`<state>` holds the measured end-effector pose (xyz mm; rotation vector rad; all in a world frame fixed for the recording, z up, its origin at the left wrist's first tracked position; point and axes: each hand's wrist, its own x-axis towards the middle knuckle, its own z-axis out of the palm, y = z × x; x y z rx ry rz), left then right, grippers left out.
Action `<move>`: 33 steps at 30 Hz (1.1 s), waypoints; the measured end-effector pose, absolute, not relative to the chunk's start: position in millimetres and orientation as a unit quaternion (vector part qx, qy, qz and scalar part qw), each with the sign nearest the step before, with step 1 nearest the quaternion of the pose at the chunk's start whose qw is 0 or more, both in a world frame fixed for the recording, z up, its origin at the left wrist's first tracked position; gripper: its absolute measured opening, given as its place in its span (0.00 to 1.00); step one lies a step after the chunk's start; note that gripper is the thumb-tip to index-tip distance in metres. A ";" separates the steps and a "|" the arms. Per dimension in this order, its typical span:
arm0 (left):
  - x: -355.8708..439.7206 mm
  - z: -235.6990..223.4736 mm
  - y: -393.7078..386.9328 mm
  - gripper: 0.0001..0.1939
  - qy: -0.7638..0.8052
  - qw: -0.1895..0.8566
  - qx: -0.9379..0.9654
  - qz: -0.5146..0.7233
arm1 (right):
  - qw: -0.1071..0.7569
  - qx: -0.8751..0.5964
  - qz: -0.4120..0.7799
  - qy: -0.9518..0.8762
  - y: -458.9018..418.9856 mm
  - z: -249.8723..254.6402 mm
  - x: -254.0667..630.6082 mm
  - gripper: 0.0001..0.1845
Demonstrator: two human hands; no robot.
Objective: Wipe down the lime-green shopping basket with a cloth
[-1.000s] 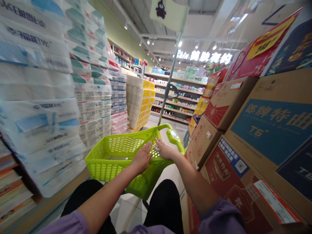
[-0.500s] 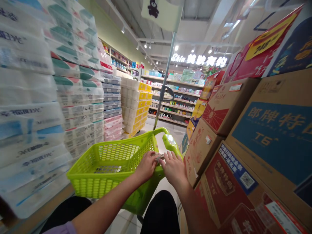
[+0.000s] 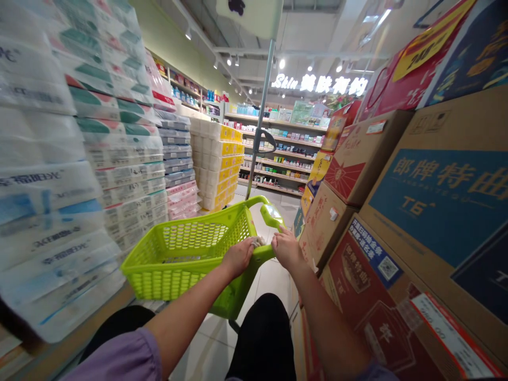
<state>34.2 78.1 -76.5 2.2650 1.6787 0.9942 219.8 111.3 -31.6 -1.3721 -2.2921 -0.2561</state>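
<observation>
The left hand (image 3: 238, 257) clamps its fingers on a pale crumpled cloth (image 3: 259, 242) (perhaps a wipe) at the lime-green perforated plastic cart's (image 3: 170, 283) rim; right-hand (image 3: 287, 248) fingers close round its curved handle (image 3: 271, 214). A slack pinch could drop the cloth.

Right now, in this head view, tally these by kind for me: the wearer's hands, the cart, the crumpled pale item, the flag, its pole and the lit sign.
Hands: 2, left hand and right hand
Green cart: 1
Crumpled pale item: 1
Flag, partly cut off: 1
Pole: 1
Lit sign: 1
Total: 7
</observation>
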 end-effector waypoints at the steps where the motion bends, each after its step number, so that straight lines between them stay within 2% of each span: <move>1: 31.8 -75.2 75.9 0.20 0.560 0.084 0.756 0.329 | 0.233 -0.503 -0.093 -0.827 107.2 -32.8 216.0 0.18; 9: 0.8 -58.8 55.1 0.20 0.439 0.138 0.815 0.352 | 0.387 -0.414 -0.101 -0.818 51.6 -50.9 201.9 0.18; 13: -5.6 -46.7 60.8 0.16 0.380 0.137 0.877 0.260 | 0.393 -0.336 -0.083 -0.852 35.1 -46.6 205.7 0.18; 18: -1.7 -40.0 69.1 0.15 0.452 0.099 0.851 0.248 | 0.383 -0.396 -0.084 -0.831 22.1 -52.1 197.0 0.20; 21: 3.7 -40.8 64.2 0.13 0.431 0.092 0.864 0.242 | 0.339 -0.460 -0.077 -0.817 14.1 -52.5 192.1 0.22; 24: 5.7 -43.9 56.4 0.12 0.421 0.106 0.865 0.250 | 0.262 -0.484 -0.040 -0.834 19.0 -31.5 189.5 0.25; 29: 2.2 -48.9 50.2 0.14 0.459 0.116 0.841 0.264 | 0.185 -0.506 0.001 -0.843 78.7 20.2 173.5 0.29; 33: -1.5 -50.1 46.5 0.18 0.475 0.089 0.842 0.241 | 0.103 -0.516 0.022 -0.850 123.1 18.0 159.6 0.30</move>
